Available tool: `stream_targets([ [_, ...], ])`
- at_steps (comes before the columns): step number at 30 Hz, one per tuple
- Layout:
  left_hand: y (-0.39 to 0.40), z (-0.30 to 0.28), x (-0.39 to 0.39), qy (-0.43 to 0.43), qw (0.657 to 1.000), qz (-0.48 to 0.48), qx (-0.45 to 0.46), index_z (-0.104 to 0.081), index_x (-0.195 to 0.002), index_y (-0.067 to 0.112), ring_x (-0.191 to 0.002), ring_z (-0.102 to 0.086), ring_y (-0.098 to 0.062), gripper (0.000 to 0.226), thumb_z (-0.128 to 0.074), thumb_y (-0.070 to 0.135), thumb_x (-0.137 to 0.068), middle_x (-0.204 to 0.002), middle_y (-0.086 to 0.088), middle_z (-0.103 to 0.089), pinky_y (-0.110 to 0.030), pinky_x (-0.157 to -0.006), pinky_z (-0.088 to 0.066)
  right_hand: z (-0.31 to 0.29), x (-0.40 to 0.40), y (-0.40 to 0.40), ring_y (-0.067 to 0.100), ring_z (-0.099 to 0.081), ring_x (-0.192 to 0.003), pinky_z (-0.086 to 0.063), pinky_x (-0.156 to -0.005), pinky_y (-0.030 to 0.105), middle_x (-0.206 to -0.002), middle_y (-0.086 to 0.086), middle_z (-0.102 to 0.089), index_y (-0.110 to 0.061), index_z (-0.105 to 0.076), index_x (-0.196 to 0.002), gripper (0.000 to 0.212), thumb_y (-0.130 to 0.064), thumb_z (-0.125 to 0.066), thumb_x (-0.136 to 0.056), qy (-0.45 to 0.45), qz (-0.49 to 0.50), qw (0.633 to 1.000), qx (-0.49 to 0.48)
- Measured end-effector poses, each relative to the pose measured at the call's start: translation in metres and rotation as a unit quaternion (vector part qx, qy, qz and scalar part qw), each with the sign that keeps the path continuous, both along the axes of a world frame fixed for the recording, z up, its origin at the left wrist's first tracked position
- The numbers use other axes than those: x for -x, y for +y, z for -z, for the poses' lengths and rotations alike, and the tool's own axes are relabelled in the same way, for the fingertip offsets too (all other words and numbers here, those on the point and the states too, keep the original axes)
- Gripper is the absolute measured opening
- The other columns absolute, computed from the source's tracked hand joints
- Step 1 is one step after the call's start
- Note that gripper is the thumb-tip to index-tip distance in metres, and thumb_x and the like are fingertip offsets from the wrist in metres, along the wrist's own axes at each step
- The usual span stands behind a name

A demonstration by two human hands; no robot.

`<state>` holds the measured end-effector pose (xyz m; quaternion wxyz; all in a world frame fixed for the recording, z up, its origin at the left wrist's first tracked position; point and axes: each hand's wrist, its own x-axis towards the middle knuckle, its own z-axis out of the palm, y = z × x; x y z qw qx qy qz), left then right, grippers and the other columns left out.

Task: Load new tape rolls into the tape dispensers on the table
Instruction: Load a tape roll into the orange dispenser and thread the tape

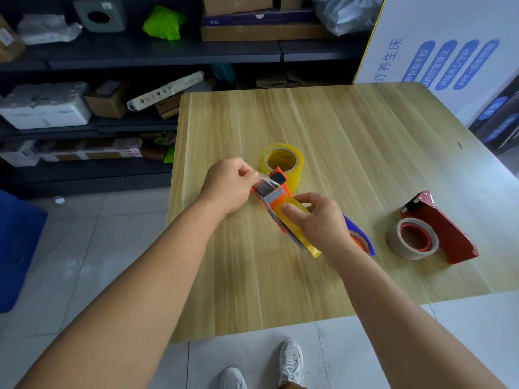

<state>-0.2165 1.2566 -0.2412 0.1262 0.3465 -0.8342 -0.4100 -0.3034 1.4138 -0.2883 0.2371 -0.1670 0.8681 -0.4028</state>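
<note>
Orange plastic marks the tape dispenser (276,203) held over the middle of the pale wooden surface (351,130), tilted with its nose toward the far left. The right hand (317,220) grips it by the loaded end, fingers curled over the yellowish roll (297,220) fitted in it, thumb lying along the tape's face. The left hand (229,183) pinches the loose end of clear tape (265,179) at the dispenser's nose, fingertips closed on the crinkled strip just above the black pad there. Just beyond the dispenser's nose a spare yellow tape roll (282,162) lies flat on the surface, hole upward, partly hidden by the dispenser. Under the right wrist a blue dispenser (362,237) shows only in part, with something orange inside it; it lies toward the near edge. Well to the right, near the right edge, a dark red dispenser (441,231) rests on its side with a nearly bare cardboard core (411,238) on its red hub. Dark shelves (112,54) with boxes and packages stand past the far left corner, and a white printed board (449,37) leans at the far right corner. White shoes (290,360) show on the tiled floor (70,248) below the near edge.
</note>
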Motion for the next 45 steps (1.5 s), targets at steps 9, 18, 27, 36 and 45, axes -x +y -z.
stream_targets([
  [9, -0.003, -0.002, -0.009, -0.024, 0.994, 0.103, -0.02, -0.065, -0.102, 0.023, -0.091, -0.061, -0.008, 0.022, -0.064, 0.034, -0.084, -0.096, 0.01, -0.065, -0.021, -0.075, -0.047, 0.005, -0.003, 0.006, -0.004, -0.05, -0.067, -0.032, -0.048, 0.011, -0.084, -0.016, -0.053, -0.033, -0.06, -0.115, 0.043, -0.057, -0.064, -0.08, 0.014, -0.023, 1.0, -0.015],
  [18, 0.006, -0.005, -0.01, -0.02, 0.989, 0.142, 0.042, -0.066, -0.092, 0.03, -0.086, -0.06, -0.003, 0.054, -0.056, 0.074, -0.063, -0.093, 0.014, -0.065, -0.027, -0.073, -0.051, 0.008, -0.004, 0.008, -0.002, -0.051, -0.066, -0.033, -0.048, 0.013, -0.088, -0.013, -0.054, -0.032, -0.059, -0.113, 0.042, -0.057, -0.064, -0.079, 0.019, -0.014, 1.0, -0.02],
  [27, 0.012, 0.013, 0.0, 0.042, 0.998, 0.012, 0.052, -0.07, -0.077, 0.02, -0.071, -0.064, -0.013, 0.018, -0.064, 0.035, -0.086, -0.073, 0.007, -0.069, -0.028, -0.065, -0.051, 0.001, -0.007, 0.007, -0.003, -0.055, -0.065, -0.033, -0.039, 0.007, -0.08, -0.018, -0.056, -0.041, -0.05, -0.1, 0.034, -0.062, -0.064, -0.076, -0.002, -0.024, 1.0, -0.001],
  [36, 0.014, 0.008, 0.0, 0.046, 0.993, -0.017, 0.109, -0.056, -0.068, 0.024, -0.057, -0.054, 0.0, 0.027, -0.05, 0.03, -0.093, -0.056, 0.015, -0.058, -0.022, -0.05, -0.036, 0.007, -0.009, 0.003, -0.002, -0.049, -0.064, -0.034, -0.047, 0.015, -0.074, -0.02, -0.048, -0.029, -0.049, -0.105, 0.063, -0.076, -0.063, -0.064, -0.007, -0.001, 0.999, -0.031],
  [45, -0.014, -0.014, 0.007, 0.095, 0.988, -0.082, 0.089, -0.054, -0.081, 0.011, -0.064, -0.064, -0.015, 0.029, -0.043, 0.033, -0.096, -0.065, 0.002, -0.065, -0.034, -0.061, -0.052, 0.008, -0.003, 0.021, 0.007, -0.061, -0.067, -0.046, -0.053, 0.02, -0.077, -0.004, -0.067, -0.024, -0.064, -0.082, 0.051, -0.073, -0.055, -0.072, -0.023, -0.079, 0.997, -0.003],
])
